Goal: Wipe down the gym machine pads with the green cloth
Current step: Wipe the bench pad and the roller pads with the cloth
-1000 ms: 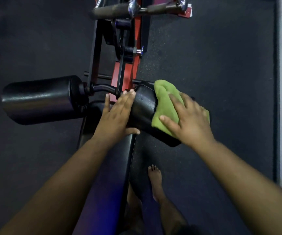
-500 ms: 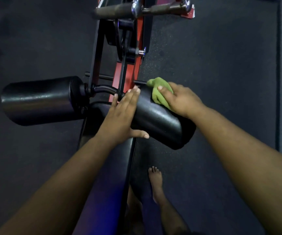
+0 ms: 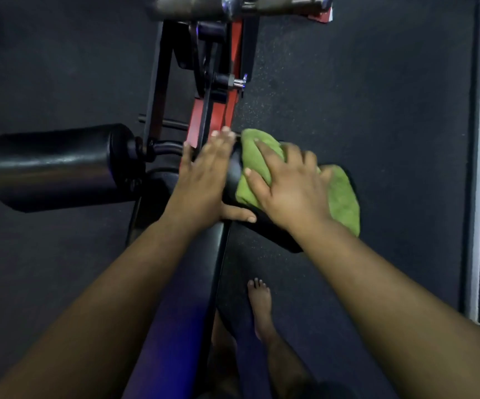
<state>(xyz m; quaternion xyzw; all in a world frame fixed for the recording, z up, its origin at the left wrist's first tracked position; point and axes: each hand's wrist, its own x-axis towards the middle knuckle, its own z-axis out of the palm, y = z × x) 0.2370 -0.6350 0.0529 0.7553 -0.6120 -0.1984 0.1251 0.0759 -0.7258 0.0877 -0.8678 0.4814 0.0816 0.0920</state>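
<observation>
a glossy black cylindrical roller pad (image 3: 57, 165) sits at the machine's left end, untouched. the left hand (image 3: 201, 180), fingers straight, rests flat on the inner end of the right black roller pad (image 3: 273, 234), likely steadying it. the right hand (image 3: 287, 185) presses the crumpled green cloth (image 3: 339, 194) onto that pad's top, fingers spread.

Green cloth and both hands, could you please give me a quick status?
Right hand flat on green cloth, pressing it onto right roller pad. Left hand flat, bracing pad's inner end. Nothing in the way.
</observation>
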